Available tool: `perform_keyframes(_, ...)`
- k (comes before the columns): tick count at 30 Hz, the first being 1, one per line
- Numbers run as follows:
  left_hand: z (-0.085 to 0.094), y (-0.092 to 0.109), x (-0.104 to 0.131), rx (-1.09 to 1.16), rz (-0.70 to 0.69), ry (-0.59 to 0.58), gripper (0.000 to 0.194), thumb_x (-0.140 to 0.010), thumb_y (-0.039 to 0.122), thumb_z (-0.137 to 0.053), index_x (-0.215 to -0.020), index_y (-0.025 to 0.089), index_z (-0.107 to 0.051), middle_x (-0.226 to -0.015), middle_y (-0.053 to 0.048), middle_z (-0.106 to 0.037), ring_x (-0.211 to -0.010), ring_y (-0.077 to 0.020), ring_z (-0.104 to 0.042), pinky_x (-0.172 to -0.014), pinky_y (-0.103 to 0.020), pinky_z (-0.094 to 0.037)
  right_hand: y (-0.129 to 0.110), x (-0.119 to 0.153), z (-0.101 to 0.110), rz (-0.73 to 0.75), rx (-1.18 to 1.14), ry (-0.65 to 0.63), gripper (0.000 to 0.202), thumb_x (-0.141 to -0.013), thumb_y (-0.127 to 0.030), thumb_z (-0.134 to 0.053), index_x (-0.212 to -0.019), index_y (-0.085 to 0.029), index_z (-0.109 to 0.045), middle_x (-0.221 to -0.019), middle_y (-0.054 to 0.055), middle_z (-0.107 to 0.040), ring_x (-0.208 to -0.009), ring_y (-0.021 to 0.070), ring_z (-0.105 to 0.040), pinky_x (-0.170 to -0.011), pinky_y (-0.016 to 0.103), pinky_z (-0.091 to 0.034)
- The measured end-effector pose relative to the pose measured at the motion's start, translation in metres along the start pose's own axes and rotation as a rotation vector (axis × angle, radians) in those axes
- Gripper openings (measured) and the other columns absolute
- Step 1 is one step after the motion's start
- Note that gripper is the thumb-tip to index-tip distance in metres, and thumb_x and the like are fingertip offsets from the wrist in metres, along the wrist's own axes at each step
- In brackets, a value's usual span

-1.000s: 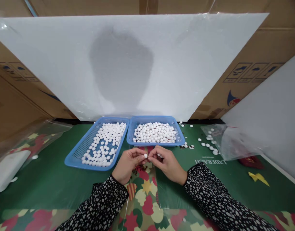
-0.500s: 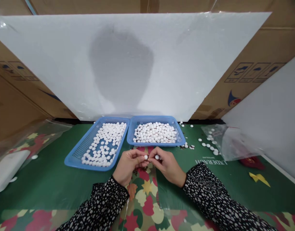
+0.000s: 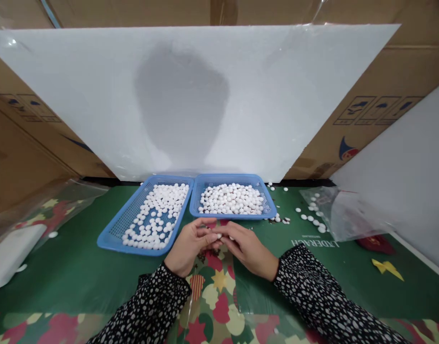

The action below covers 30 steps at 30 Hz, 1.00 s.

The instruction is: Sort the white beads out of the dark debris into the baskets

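In front of the baskets my left hand (image 3: 191, 242) pinches a small white round piece (image 3: 219, 236) between thumb and forefinger. My right hand (image 3: 251, 248) meets it from the right, its fingertips closed against the same piece. In the earlier picture a second white piece sat in my right fingers; now those fingers mostly cover it. Right behind my hands stands a blue mesh basket (image 3: 271, 206) heaped with white round pieces. Another blue basket (image 3: 114, 234) lies slanted to the left, with similar pieces spread over its bottom. Dark crumbs lie on the patterned paper under my hands.
Loose white pieces (image 3: 310, 218) lie to the right, beside a clear plastic bag (image 3: 352, 220). Farther right is a yellow scrap (image 3: 387, 268). A white oblong object (image 3: 15, 255) rests at the left edge. Behind the baskets leans a white board (image 3: 262, 105) against cardboard.
My right hand has moved slightly left, and its fingers now close over the white piece at my left fingertips. The piece in my right fingers has become mostly hidden.
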<state>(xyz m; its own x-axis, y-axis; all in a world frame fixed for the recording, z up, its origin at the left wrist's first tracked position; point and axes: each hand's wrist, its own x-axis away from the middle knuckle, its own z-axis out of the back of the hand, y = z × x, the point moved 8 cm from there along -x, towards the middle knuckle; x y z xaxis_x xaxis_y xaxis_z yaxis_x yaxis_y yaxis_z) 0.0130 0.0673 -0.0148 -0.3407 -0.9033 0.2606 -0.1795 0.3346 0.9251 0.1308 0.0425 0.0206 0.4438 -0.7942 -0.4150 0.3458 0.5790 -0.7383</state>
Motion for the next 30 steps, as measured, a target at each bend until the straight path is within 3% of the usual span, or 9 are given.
perform_keyframes(3, -0.002, 0.004, 0.001, -0.009, -0.003, -0.030, 0.049, -0.066, 0.023, -0.082, -0.107, 0.015, -0.057, -0.073, -0.002, -0.070, -0.065, -0.0129, -0.064, -0.065, -0.025, -0.050, 0.005, 0.000, 0.004, -0.057, -0.025, 0.008, 0.020, -0.094, -0.015, -0.048, -0.111, -0.022, -0.055, -0.099, 0.004, -0.062, -0.087, 0.0173, -0.058, -0.078, 0.031, -0.047)
perform_keyframes(7, -0.003, 0.004, 0.001, -0.035, 0.000, -0.030, 0.042, -0.065, 0.022, -0.082, -0.099, 0.014, -0.058, -0.075, -0.003, -0.070, -0.066, -0.0139, -0.064, -0.068, -0.027, -0.050, 0.016, 0.003, 0.004, -0.165, -0.139, 0.045, 0.007, -0.093, -0.021, -0.051, -0.099, -0.021, -0.052, -0.082, 0.000, -0.057, -0.069, 0.0141, -0.051, -0.065, 0.026, -0.041)
perform_keyframes(11, -0.004, 0.003, 0.000, -0.055, 0.010, -0.017, 0.035, -0.065, 0.023, -0.082, -0.092, 0.014, -0.061, -0.074, -0.003, -0.069, -0.065, -0.0134, -0.063, -0.067, -0.027, -0.050, 0.033, 0.004, 0.000, -0.330, -0.538, 0.102, 0.008, -0.094, -0.029, -0.050, -0.094, -0.022, -0.046, -0.073, -0.003, -0.054, -0.059, 0.0108, -0.043, -0.055, 0.023, -0.033)
perform_keyframes(16, 0.001, 0.002, -0.003, -0.067, -0.020, 0.013, 0.034, -0.067, 0.026, -0.080, -0.093, 0.014, -0.061, -0.074, -0.003, -0.069, -0.063, -0.0130, -0.062, -0.065, -0.027, -0.050, 0.044, 0.006, -0.015, -0.505, -1.023, 0.061, 0.015, -0.089, -0.031, -0.057, -0.090, -0.019, -0.047, -0.069, -0.002, -0.058, -0.049, 0.0066, -0.032, -0.047, 0.021, -0.020)
perform_keyframes(21, 0.006, 0.001, -0.005, -0.083, -0.028, 0.029, 0.035, -0.066, 0.026, -0.081, -0.092, 0.015, -0.060, -0.075, -0.001, -0.067, -0.064, -0.0125, -0.062, -0.066, -0.026, -0.050, 0.044, 0.009, -0.022, -0.545, -1.032, -0.008, 0.027, -0.085, -0.039, -0.064, -0.093, -0.017, -0.053, -0.066, -0.002, -0.060, -0.045, 0.0046, -0.031, -0.044, 0.020, -0.016)
perform_keyframes(30, 0.003, 0.004, -0.004, -0.075, -0.032, 0.005, 0.030, -0.067, 0.027, -0.080, -0.086, 0.015, -0.061, -0.073, -0.001, -0.065, -0.059, -0.0108, -0.059, -0.061, -0.025, -0.047, 0.042, 0.008, -0.023, -0.575, -1.083, 0.003, 0.025, -0.086, -0.040, -0.062, -0.085, -0.017, -0.052, -0.071, 0.003, -0.068, -0.041, 0.0045, -0.035, -0.041, 0.020, -0.017)
